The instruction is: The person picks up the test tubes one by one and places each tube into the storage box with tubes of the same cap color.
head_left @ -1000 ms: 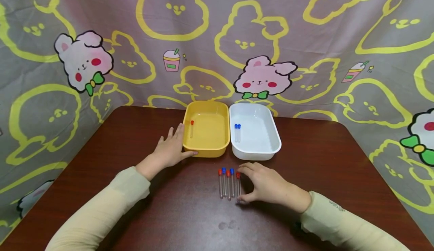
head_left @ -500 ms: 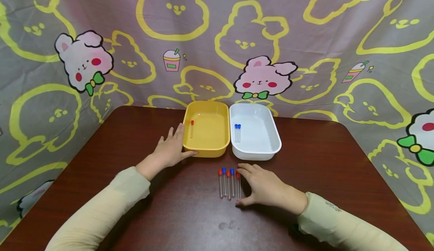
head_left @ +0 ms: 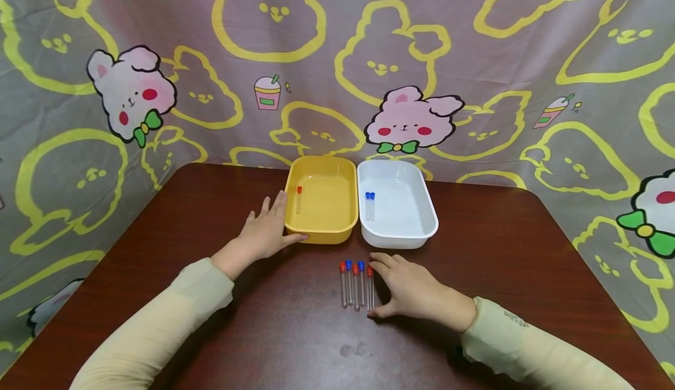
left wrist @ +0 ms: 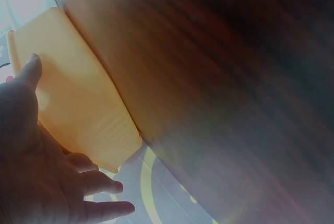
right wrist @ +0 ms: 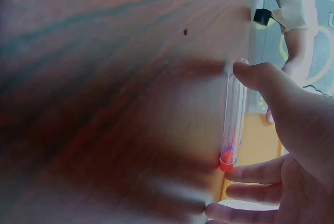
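In the head view my left hand [head_left: 262, 226] lies spread against the left side of the yellow tray [head_left: 348, 229], its thumb along the front wall. The left wrist view shows those fingers straight on the tray's outside [left wrist: 78, 88]. My right hand [head_left: 416, 287] spans a red-capped test tube [head_left: 370, 290] end to end. In the right wrist view the thumb is at the clear tube's [right wrist: 235, 109] bottom end and the index fingertip at its red cap [right wrist: 227, 162]. Left of it lie several more clear tubes, including a red-capped tube [head_left: 355, 290] and a blue-capped tube [head_left: 361, 284].
A white tray [head_left: 398, 241] stands right beside the yellow one and holds two blue-capped tubes [head_left: 370, 207]. One red-capped tube [head_left: 298, 201] lies inside the yellow tray. Behind the brown table [head_left: 295, 331] hangs a patterned curtain [head_left: 316, 74].
The right hand has shifted very slightly, and the red-capped tube by it now lies a little further left and straighter. The left hand and the trays stay in place.
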